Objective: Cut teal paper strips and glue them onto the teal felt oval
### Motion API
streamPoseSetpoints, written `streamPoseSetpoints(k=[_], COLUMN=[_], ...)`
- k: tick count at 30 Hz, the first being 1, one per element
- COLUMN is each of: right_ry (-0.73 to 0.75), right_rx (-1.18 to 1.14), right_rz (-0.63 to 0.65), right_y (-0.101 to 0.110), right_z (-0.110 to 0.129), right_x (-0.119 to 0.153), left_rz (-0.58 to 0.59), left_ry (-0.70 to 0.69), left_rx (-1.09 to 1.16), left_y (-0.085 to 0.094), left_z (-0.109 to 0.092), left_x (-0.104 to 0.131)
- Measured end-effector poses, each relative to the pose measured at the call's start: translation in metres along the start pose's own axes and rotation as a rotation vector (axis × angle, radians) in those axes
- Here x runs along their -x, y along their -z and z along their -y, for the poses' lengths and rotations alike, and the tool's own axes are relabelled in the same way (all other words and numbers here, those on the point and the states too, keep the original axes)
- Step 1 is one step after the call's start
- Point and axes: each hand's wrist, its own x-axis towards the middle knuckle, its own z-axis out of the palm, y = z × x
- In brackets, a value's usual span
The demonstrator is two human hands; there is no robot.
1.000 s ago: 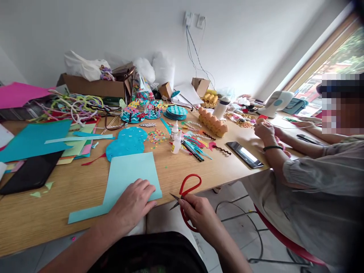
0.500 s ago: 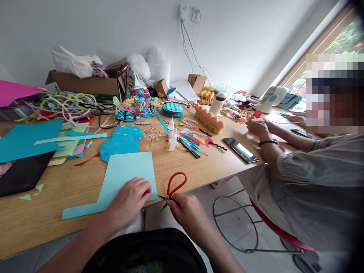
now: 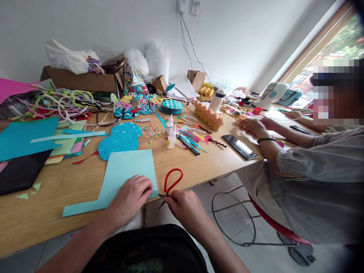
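A light blue sheet of paper (image 3: 129, 167) lies at the table's front edge, with a narrow strip along its near side that sticks out to the left. My left hand (image 3: 132, 195) rests on the sheet's near right part, fingers curled and gripping it; the fingertips are partly hidden. My right hand (image 3: 184, 206) is closed around red-handled scissors (image 3: 165, 182). One handle loop shows above the hand, the other is hidden. The scissors' dark blades are parted and point left, the upper tip at the sheet's near right corner.
Beyond the sheet are blue scalloped paper shapes (image 3: 119, 142), glue bottles (image 3: 171, 141), pens (image 3: 189, 146) and confetti. Coloured papers (image 3: 25, 138) lie left. An orange egg carton (image 3: 209, 115) and a phone (image 3: 239, 147) stand right, near a co-worker's hands (image 3: 253, 126).
The scissors have shifted slightly left, their upper tip now at the paper's corner. My left hand stays on the sheet. The co-worker's hands have lowered toward the table, and the view has tilted slightly.
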Motion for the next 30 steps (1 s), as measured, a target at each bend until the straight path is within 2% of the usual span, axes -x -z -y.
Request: streamPoseSetpoints(k=[8,15,18,30], right_ry=[0.031,0.059,0.053,0.032], right_rx=[-0.058,-0.049,-0.025,-0.01], right_rz=[0.044,0.062,0.068,0.103], right_y=[0.005,0.005,0.004,0.005], right_z=[0.002,0.0,0.0,0.004], right_x=[0.0,-0.002,-0.003,-0.005], left_rz=[-0.016,-0.039,-0.026,0.002], left_ry=[-0.015,-0.246,-0.299,-0.288], left_rx=[-0.005,0.012,0.009,0.0], left_y=[-0.001,-0.001,0.0,-0.003], left_z=[0.001,0.016,0.02,0.022], left_x=[0.002,0.016,0.021,0.017])
